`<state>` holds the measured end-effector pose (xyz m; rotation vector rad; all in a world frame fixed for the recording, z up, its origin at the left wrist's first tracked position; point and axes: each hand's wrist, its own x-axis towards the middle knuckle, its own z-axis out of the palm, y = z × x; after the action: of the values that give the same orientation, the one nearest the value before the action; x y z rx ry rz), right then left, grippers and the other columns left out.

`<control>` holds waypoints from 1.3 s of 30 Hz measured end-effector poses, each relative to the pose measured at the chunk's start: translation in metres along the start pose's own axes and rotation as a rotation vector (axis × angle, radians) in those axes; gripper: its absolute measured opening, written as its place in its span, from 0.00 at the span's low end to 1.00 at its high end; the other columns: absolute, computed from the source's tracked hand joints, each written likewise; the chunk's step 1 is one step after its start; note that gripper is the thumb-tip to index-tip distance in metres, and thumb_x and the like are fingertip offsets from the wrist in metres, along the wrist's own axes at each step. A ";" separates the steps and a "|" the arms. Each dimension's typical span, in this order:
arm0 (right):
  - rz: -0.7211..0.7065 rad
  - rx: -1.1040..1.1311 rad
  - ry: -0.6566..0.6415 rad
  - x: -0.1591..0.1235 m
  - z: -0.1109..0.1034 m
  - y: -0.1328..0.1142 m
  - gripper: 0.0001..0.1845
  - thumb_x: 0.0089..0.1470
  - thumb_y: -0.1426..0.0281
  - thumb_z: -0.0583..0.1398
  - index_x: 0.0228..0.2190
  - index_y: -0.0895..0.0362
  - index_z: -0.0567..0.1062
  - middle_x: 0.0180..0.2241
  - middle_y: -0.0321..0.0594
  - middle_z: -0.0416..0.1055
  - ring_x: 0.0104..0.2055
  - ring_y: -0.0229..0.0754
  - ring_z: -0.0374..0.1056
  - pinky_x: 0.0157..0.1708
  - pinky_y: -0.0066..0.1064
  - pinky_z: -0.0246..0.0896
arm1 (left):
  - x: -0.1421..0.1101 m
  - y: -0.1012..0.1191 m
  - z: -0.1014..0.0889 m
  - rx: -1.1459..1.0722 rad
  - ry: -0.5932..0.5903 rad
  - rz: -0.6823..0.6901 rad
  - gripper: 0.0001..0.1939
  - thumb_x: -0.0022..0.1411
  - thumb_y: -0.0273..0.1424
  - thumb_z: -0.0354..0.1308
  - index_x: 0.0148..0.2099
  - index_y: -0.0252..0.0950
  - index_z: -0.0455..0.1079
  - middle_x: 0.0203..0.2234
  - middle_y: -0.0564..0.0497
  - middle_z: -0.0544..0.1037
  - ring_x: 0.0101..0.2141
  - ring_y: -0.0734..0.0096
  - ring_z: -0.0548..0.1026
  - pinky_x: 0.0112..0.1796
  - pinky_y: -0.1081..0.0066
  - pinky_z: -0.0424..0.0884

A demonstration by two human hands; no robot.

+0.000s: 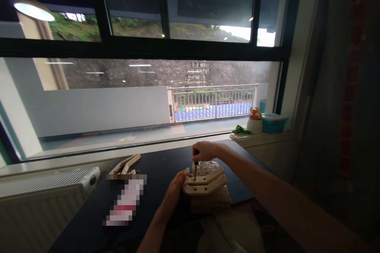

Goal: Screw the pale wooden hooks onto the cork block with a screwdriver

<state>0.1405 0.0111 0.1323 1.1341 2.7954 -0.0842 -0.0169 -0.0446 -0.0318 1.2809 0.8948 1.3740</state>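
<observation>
My right hand (204, 151) is closed around the dark handle of a screwdriver (195, 169), which stands upright. Its tip meets a hole in a beige, bent two-armed part (204, 185) with several dark holes along it. That part rests on a stack wrapped in clear plastic (210, 204). With its fingers curled, my left hand (177, 186) grips the rounded left end of the beige part. Farther left on the dark table lies a similar beige part (126, 166).
The dark table (160, 166) stands below a wide window. A blurred pinkish-white item (127, 203) lies at its left. Beside the table is a white radiator (47, 193). On the sill sit a teal box (273, 123), a white pot (254, 125) and something green (241, 129).
</observation>
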 end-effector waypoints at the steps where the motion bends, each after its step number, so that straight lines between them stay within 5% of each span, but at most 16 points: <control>1: 0.003 -0.005 0.008 0.000 0.000 -0.001 0.16 0.58 0.64 0.56 0.46 0.59 0.70 0.46 0.43 0.68 0.43 0.43 0.67 0.41 0.41 0.66 | 0.000 0.000 0.000 0.001 0.000 0.001 0.24 0.59 0.48 0.54 0.44 0.31 0.72 0.37 0.46 0.80 0.40 0.58 0.75 0.43 0.66 0.67; 13: -0.097 -0.049 0.029 0.002 -0.013 -0.008 0.14 0.58 0.64 0.56 0.43 0.59 0.71 0.43 0.42 0.70 0.42 0.42 0.68 0.41 0.41 0.65 | 0.001 -0.004 -0.004 0.022 -0.002 -0.021 0.25 0.60 0.48 0.53 0.49 0.33 0.70 0.41 0.45 0.79 0.43 0.55 0.74 0.46 0.63 0.66; 39: -0.029 -0.007 -0.006 0.000 -0.015 -0.005 0.15 0.58 0.64 0.56 0.44 0.59 0.71 0.44 0.43 0.69 0.41 0.42 0.68 0.40 0.40 0.66 | -0.002 0.001 0.001 0.045 0.079 -0.059 0.27 0.58 0.49 0.55 0.50 0.32 0.71 0.43 0.43 0.79 0.45 0.51 0.74 0.48 0.60 0.66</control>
<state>0.1358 0.0089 0.1476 1.0906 2.8053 -0.0805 -0.0166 -0.0466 -0.0311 1.2321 1.0151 1.3725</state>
